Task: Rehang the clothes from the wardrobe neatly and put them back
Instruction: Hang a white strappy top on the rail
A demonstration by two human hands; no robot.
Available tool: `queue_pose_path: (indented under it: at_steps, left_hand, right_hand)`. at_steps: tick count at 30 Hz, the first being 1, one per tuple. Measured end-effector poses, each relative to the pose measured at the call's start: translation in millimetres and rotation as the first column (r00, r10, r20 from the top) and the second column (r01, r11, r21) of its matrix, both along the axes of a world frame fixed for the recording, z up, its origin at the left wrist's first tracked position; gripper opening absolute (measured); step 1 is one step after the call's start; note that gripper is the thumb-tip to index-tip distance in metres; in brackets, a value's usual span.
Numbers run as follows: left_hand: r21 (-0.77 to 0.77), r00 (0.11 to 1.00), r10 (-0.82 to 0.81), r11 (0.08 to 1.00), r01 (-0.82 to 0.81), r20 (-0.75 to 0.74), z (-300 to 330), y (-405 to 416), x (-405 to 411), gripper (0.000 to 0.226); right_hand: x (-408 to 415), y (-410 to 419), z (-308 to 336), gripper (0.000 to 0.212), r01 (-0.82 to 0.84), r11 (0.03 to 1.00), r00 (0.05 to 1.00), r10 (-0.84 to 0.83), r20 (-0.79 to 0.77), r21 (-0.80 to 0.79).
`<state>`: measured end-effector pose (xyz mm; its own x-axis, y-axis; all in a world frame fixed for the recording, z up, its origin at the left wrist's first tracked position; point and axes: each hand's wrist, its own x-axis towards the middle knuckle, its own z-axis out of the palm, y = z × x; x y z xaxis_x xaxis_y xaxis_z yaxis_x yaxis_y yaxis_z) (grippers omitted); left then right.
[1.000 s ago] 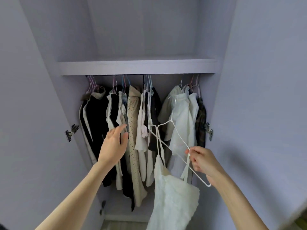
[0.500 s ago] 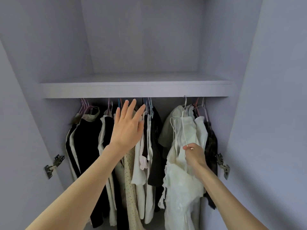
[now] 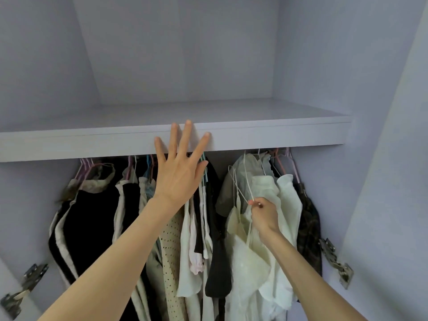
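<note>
Head view: left hand (image 3: 179,172) raised, fingers (image 3: 188,135) straight and spread, tips over the shelf (image 3: 278,135) front edge, palm in front of the clothes (image 3: 97,218) hanging left of centre. Whether it touches the shelf, cannot tell. Right hand (image 3: 266,216) lower, thumb and fingers pinching the white wire hanger (image 3: 245,181) just under its neck; wire runs up from the fingertips toward the shelf underside. Cream dress (image 3: 250,262) droops from that hanger below and beside the wrist, against white garments on the right. Hinges (image 3: 335,262) on both side walls.

Head cam, close, facing wardrobe (image 3: 176,135)
</note>
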<state>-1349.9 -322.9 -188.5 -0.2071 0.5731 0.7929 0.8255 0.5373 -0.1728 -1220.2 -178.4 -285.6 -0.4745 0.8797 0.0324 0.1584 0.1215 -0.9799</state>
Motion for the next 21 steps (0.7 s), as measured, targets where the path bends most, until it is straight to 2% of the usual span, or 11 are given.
queue_pose_path:
  at_steps: [4, 10, 17, 21]
  left_hand:
    - [0.047, 0.999, 0.001, 0.999, 0.001, -0.048, -7, 6, -7, 0.052]
    - [0.122, 0.999, -0.003, 0.993, 0.007, -0.034, -13, 14, -13, 0.055]
    - [0.108, 0.998, 0.042, 0.994, -0.036, -0.054, -15, 17, -16, 0.050]
    - [0.105, 0.998, 0.041, 0.994, -0.036, -0.048, -15, 15, -16, 0.051]
  right_hand:
    - [-31, 22, 14, 0.030, 0.004, 1.000, 0.999, -0.004, -0.049, 0.012]
    - [-70, 66, 28, 0.033, 0.041, 0.999, 0.999, -0.041, -0.005, 0.016]
    - [-70, 89, -2, 0.030, 0.115, 0.981, 0.944, -0.157, 0.290, 0.159]
    - [-65, 98, -6, 0.034, 0.216, 0.960, 0.913, -0.264, 0.312, 0.180]
